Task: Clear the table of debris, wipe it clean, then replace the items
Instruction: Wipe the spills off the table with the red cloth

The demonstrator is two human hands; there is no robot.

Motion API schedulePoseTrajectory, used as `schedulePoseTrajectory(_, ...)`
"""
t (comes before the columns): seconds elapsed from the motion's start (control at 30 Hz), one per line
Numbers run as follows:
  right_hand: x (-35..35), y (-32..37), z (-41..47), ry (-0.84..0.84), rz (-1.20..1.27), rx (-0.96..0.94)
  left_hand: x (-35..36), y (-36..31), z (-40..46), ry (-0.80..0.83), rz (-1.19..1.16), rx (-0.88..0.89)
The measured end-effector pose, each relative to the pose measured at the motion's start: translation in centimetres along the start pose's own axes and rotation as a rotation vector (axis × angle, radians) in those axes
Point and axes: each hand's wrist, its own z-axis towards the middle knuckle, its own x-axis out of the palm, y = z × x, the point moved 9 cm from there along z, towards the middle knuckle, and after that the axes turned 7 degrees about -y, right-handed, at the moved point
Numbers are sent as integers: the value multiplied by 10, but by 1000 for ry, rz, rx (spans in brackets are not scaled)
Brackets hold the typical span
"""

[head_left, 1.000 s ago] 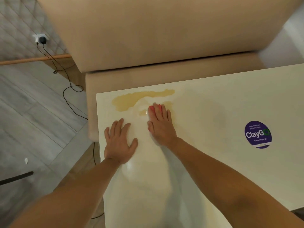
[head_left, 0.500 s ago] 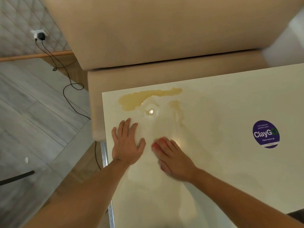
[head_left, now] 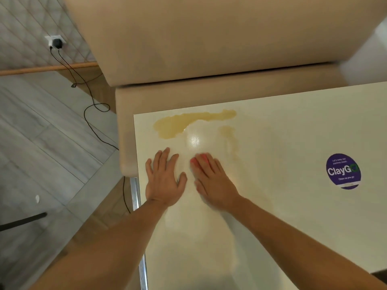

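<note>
A white table (head_left: 293, 132) carries a yellowish spill (head_left: 178, 124) near its far left corner, with a faint smeared streak (head_left: 229, 139) to the right of it. My right hand (head_left: 213, 181) lies flat with straight fingers and presses a pink cloth (head_left: 200, 160), of which only a bit shows at the fingertips. It sits a short way on my side of the spill. My left hand (head_left: 164, 178) rests flat on the table beside it, near the left edge, holding nothing.
A round purple ClayGo sticker (head_left: 343, 171) is stuck to the table at the right. A beige cushioned bench (head_left: 209, 88) runs along the far edge. On the grey floor at the left, black cables (head_left: 94, 109) lead to a wall socket (head_left: 55, 41).
My right hand drew the cloth back from the spill toward me, then slid forward again a little. The spill's right part is now smeared thin. My left hand stayed put.
</note>
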Motion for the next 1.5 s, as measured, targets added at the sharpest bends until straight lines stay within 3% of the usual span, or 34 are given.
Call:
schedulePoseTrajectory(0.1,1,3,-25,49,-23,-102,2,0,0,11,0,-4)
schedulePoseTrajectory(0.2,0,-15,5,79,-64,-154,1,1,1,11,5,-8)
schedulePoseTrajectory(0.43,-23,-57,104,-45,-61,195,0,1,0,5,-2,-15)
schedulePoseTrajectory(0.53,-11,-40,75,-89,-39,216,0,1,0,3,-3,-14)
schedulePoseTrajectory(0.7,4,1,-27,-34,23,75,1,1,1,5,-9,-19)
schedulePoseTrajectory(0.87,-4,-34,-50,58,-58,-82,0,1,1,2,-14,-13)
schedulePoseTrajectory(0.97,-20,-78,-8,34,-108,-3,0,0,2,4,-15,-15)
schedulePoseTrajectory(1.1,-50,-125,58,-57,-131,243,-1,0,1,5,-11,-12)
schedulePoseTrajectory(1.23,-50,-116,64,-150,-88,410,-1,0,1,-4,-12,-10)
schedulePoseTrajectory(1.4,-9,-35,-10,-30,-32,124,-1,-1,1,-12,-18,-8)
schedulePoseTrajectory(1.5,-2,-25,-50,68,-21,-125,-1,0,1,-7,-19,-14)
